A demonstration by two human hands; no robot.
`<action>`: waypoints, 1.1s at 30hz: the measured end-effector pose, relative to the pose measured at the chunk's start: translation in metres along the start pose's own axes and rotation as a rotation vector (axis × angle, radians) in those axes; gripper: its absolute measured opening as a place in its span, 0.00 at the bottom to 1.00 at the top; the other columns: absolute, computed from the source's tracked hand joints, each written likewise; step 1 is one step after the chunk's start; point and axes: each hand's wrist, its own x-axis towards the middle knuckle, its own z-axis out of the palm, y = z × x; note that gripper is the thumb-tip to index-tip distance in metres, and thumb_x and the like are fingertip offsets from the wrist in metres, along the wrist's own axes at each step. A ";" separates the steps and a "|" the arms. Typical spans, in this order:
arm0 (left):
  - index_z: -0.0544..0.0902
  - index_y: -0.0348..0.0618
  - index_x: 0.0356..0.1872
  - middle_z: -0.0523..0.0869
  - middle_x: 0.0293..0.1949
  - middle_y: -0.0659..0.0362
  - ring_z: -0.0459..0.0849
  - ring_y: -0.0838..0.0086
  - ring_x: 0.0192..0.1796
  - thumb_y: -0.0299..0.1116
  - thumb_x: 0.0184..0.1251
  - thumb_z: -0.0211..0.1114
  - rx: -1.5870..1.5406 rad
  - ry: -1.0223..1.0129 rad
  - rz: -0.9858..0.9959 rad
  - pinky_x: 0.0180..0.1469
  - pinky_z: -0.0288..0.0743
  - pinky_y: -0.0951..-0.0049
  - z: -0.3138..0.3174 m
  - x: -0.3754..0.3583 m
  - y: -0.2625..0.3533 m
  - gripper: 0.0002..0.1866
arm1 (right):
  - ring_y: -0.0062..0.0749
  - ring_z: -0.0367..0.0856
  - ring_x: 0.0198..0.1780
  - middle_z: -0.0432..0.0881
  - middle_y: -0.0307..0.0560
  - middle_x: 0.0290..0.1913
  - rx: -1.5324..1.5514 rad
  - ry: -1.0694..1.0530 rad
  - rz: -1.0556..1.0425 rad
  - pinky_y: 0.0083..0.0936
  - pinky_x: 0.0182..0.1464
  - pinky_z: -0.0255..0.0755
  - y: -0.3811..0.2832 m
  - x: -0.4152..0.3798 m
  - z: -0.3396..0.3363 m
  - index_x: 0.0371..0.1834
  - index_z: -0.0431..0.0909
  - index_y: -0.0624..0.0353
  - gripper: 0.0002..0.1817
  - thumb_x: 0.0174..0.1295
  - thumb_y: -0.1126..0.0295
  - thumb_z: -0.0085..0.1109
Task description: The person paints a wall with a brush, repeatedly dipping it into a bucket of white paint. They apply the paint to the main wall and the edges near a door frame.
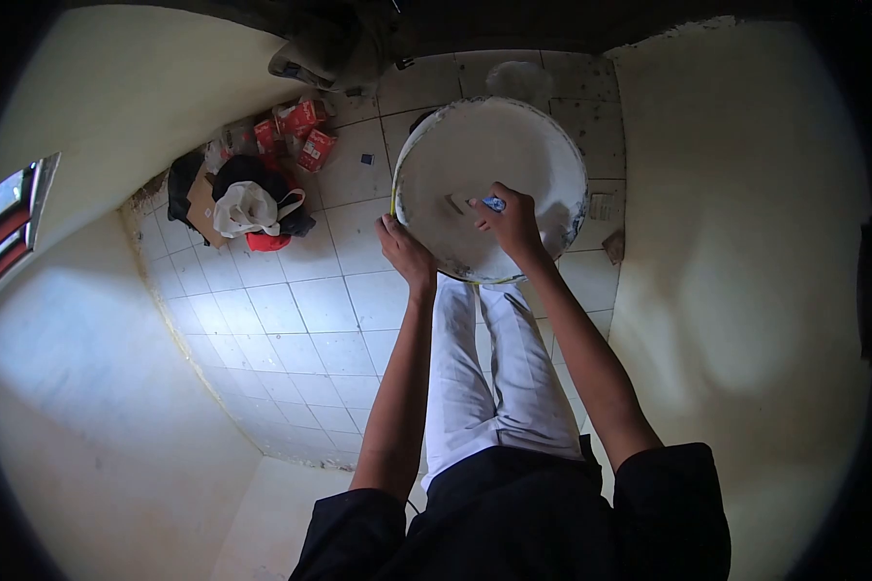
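A large round paint bucket [494,145] with a pale, crusted rim stands in front of my legs, its whitish inside facing me. My left hand [407,252] is closed on the left side of its rim. Over the lower right part of the bucket's opening, my right hand [510,225] is closed around a small tool with a blue-and-white handle [494,204]. The tool points left, toward a small mark on the whitish inside. Its working end is too small to make out.
On the tiled floor [325,305] at left lie red boxes [300,118], a white plastic bag [245,209] and dark cloth or bags. A clear round container [519,79] sits behind the bucket. Walls rise at left and right [736,290]; a window [10,228] is far left.
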 end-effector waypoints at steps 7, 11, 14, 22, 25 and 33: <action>0.69 0.34 0.37 0.73 0.33 0.52 0.70 0.66 0.35 0.45 0.80 0.38 -0.067 -0.003 0.001 0.44 0.67 0.66 0.002 0.002 -0.009 0.22 | 0.31 0.84 0.23 0.79 0.53 0.21 -0.047 -0.032 -0.008 0.25 0.24 0.75 0.013 0.003 0.002 0.24 0.69 0.65 0.15 0.58 0.71 0.67; 0.69 0.33 0.35 0.70 0.26 0.50 0.66 0.63 0.29 0.43 0.79 0.40 -0.050 0.048 0.067 0.36 0.66 0.63 0.005 0.004 -0.013 0.21 | 0.27 0.85 0.26 0.81 0.50 0.24 -0.023 -0.022 -0.084 0.22 0.27 0.77 0.009 0.004 0.002 0.28 0.72 0.66 0.11 0.58 0.73 0.66; 0.68 0.33 0.34 0.70 0.25 0.50 0.65 0.64 0.28 0.43 0.79 0.39 -0.053 0.052 0.076 0.35 0.65 0.63 0.005 0.003 -0.013 0.21 | 0.25 0.85 0.28 0.83 0.48 0.26 0.225 -0.067 0.083 0.21 0.28 0.78 0.002 0.003 0.001 0.33 0.77 0.67 0.08 0.58 0.74 0.65; 0.68 0.33 0.32 0.69 0.23 0.51 0.64 0.64 0.27 0.44 0.79 0.39 -0.059 0.060 0.057 0.34 0.63 0.61 0.005 0.000 -0.003 0.22 | 0.26 0.86 0.29 0.85 0.48 0.28 0.189 -0.117 0.015 0.21 0.33 0.78 0.008 -0.002 -0.015 0.33 0.80 0.66 0.06 0.53 0.78 0.65; 0.69 0.33 0.33 0.70 0.24 0.49 0.65 0.61 0.27 0.44 0.79 0.39 -0.035 0.074 0.054 0.34 0.64 0.60 0.005 0.001 -0.004 0.22 | 0.27 0.86 0.30 0.85 0.48 0.28 0.099 -0.058 -0.062 0.21 0.36 0.78 0.004 -0.007 -0.016 0.32 0.80 0.66 0.06 0.50 0.79 0.65; 0.72 0.31 0.35 0.76 0.26 0.44 0.70 0.52 0.28 0.44 0.79 0.39 -0.026 0.056 0.069 0.35 0.65 0.55 0.004 0.004 -0.013 0.24 | 0.31 0.87 0.27 0.83 0.50 0.25 0.242 0.205 0.118 0.23 0.28 0.81 -0.008 -0.015 -0.007 0.25 0.74 0.67 0.06 0.57 0.80 0.60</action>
